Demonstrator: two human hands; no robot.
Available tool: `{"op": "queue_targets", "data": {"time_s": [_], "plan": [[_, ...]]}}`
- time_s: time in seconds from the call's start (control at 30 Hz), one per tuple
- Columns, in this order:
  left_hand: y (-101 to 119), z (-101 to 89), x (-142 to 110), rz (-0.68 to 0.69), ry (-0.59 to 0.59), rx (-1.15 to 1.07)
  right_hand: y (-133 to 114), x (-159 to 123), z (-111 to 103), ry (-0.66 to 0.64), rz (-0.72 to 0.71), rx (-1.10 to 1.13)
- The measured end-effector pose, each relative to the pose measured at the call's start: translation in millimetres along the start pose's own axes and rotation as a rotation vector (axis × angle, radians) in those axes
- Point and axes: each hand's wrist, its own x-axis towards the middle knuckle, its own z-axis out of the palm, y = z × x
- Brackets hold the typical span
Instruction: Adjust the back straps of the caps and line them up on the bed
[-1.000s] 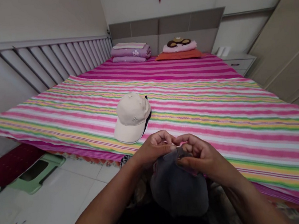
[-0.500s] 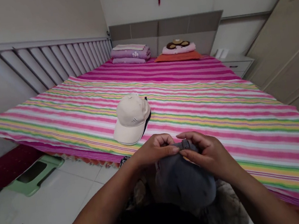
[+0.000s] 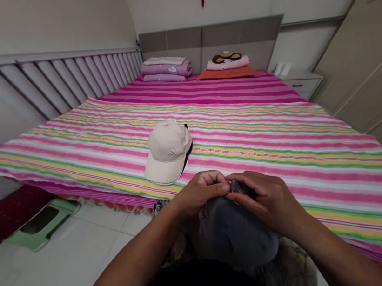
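A grey cap [image 3: 236, 233] rests in front of me at the near edge of the bed, its back strap turned up. My left hand [image 3: 199, 193] and my right hand [image 3: 267, 201] meet over that strap, fingers pinched closed on it and its small buckle. A beige cap [image 3: 167, 151] with a dark underside lies on the striped bedspread [image 3: 280, 126] just beyond my left hand, apart from both hands.
Folded purple bedding [image 3: 166, 69] and an orange pillow with a soft toy [image 3: 227, 65] lie by the headboard. A slatted rail [image 3: 62, 77] lines the bed's left side. A green stool [image 3: 41, 223] and red mat [image 3: 10, 211] sit on the tiled floor. Nightstand [image 3: 301, 82] and wardrobe stand right.
Both hands have sunk slightly and closed tighter over the grey cap's strap; the buckle, plain half a second ago, is now mostly covered by my right fingers.
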Motion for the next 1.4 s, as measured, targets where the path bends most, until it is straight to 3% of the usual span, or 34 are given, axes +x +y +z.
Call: {"op": "queue_targets", "data": {"time_s": [0.27,0.53,0.87,1.0,1.2,1.4], "plan": [[-9.0,0.6,4.8,0.098,0.116,-0.234,-4.2,-2.1,-5.2,0.096,-0.097,-0.158],[-4.8,9.8,-0.3,0.219,0.255,-0.02,-13.6,-4.1,-0.1,0.072,-0.11,-0.518],[-4.1,8.8,-2.9,0.246,0.314,0.148,-10.7,-1.8,0.7,-0.076,-0.091,-0.457],[-2.0,9.3,-4.2,0.269,0.295,0.227,-7.9,0.4,2.0,-0.002,-0.115,-0.465],[-3.5,8.3,-6.7,0.247,0.26,0.122,-4.4,-0.4,0.4,0.104,0.028,-0.059],[-2.9,7.3,-6.1,0.303,0.302,0.244,-8.6,-4.4,5.3,0.027,-0.057,-0.233]]}}
